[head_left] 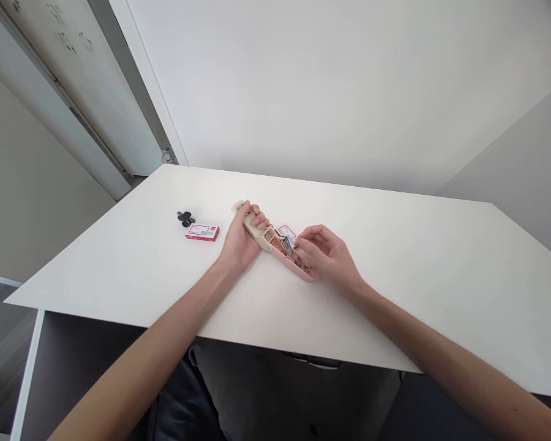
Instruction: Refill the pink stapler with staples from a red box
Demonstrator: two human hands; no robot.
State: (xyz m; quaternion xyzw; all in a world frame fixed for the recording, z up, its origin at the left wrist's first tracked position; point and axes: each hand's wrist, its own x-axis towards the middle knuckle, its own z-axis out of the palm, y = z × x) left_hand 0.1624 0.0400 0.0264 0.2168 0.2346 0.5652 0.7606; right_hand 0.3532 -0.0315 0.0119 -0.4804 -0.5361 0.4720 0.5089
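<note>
A stapler [282,252] lies swung open across the desk, its upper part cream and its long lower tray pink, with metal parts showing inside. My left hand [244,239] is closed round the cream end. Over the tray tilts a small silver piece [286,245] that looks like a strip of staples. The fingertips of my right hand [324,251] pinch together at its right edge; exactly how they grip it is partly hidden. Just behind the stapler, partly covered, shows a white card or box with a red border [286,231].
Left of my hands, a red and white staple box [202,232] lies flat. Close behind it is a small black object [185,218], perhaps a staple remover. The white desk [417,263] meets a wall at the back, and its front edge runs below my forearms.
</note>
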